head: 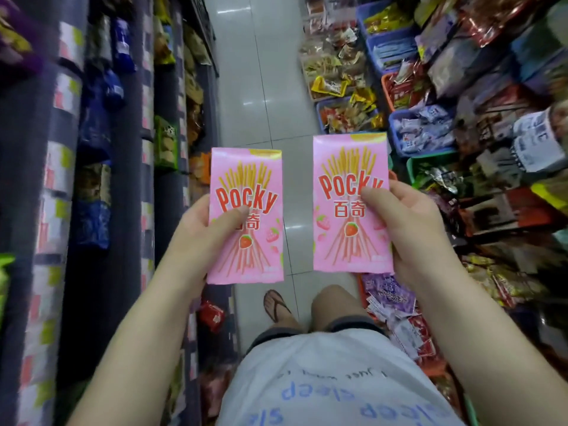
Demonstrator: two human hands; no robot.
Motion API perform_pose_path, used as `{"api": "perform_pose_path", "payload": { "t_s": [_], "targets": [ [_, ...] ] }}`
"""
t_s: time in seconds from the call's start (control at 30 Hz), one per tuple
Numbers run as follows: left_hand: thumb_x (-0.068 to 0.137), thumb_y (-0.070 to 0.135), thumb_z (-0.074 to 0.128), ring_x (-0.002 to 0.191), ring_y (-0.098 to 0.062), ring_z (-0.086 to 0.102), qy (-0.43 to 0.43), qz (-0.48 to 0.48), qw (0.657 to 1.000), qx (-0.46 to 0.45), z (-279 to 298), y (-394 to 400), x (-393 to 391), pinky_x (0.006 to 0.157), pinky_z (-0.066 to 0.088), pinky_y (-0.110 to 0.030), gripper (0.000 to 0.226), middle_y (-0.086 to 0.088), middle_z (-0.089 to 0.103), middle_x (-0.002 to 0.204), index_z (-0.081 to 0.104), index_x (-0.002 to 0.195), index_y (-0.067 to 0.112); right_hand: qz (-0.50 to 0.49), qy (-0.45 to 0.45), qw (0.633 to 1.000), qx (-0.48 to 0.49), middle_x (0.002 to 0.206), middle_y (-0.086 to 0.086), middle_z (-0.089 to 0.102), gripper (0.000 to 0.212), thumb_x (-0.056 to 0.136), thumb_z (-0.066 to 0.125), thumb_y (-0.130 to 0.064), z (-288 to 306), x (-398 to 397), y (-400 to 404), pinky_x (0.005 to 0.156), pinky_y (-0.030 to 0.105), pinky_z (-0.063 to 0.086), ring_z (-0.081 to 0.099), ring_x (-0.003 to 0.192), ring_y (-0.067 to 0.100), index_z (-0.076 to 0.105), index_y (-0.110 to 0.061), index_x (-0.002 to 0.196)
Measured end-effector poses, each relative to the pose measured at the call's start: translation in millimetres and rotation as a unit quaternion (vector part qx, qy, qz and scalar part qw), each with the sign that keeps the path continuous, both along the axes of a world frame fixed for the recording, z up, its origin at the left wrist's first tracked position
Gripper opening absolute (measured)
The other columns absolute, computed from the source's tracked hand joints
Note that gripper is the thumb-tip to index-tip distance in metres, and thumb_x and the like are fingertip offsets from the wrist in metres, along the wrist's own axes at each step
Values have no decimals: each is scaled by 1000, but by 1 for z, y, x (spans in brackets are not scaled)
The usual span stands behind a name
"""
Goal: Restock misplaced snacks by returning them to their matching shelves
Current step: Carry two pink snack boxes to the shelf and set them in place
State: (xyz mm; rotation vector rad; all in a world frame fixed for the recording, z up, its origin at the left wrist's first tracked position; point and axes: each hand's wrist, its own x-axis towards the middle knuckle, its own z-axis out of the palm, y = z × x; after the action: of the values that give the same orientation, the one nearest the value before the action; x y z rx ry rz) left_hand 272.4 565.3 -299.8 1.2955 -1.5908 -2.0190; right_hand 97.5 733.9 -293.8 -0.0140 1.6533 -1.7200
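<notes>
Two Pocky boxes [245, 216] [350, 204] (one per hand)

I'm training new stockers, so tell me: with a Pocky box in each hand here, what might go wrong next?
Both hands, left and right, are full, so shelving one box may mean fumbling the other. The aisle floor is narrow, with bins jutting in to trip on.

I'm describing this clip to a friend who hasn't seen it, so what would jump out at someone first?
Two matching pink Pocky boxes held up side by side in the middle of the aisle: the left box gripped by the left hand, the right box by the right hand, thumbs across the fronts. Next, the plastic baskets heaped with wrapped snacks along the right, and the dark shelves of packets on the left.
</notes>
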Motion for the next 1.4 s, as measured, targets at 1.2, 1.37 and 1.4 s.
{"api": "perform_pose_path", "payload": {
  "t_s": [1.2,1.37,1.4],
  "targets": [
    [91,21,62,73,-16,74,15,103,995,-3,30,-590,-432,57,56,-27,10,2,77,87,69,97,26,175,16,984,4,79,7,78,12,85,65,-19,21,-464,-646,50,28,54,72,59,18,69,-10,93],
    [91,14,61,72,-15,74,37,174,984,-14,32,-661,-475,57,56,-26,12,0,77,86,70,94,23,246,22,969,-2,81,11,77,9,89,61,-13,22,-517,-748,61,35,58,72,62,21,68,-10,94],
    [91,14,62,72,-16,74,39,194,980,-15,32,-675,-484,57,56,-27,13,-1,77,88,70,93,24,264,23,964,-9,80,11,77,11,90,60,-11,23,-528,-770,61,35,57,72,61,21,67,-7,96]
  ]
}}
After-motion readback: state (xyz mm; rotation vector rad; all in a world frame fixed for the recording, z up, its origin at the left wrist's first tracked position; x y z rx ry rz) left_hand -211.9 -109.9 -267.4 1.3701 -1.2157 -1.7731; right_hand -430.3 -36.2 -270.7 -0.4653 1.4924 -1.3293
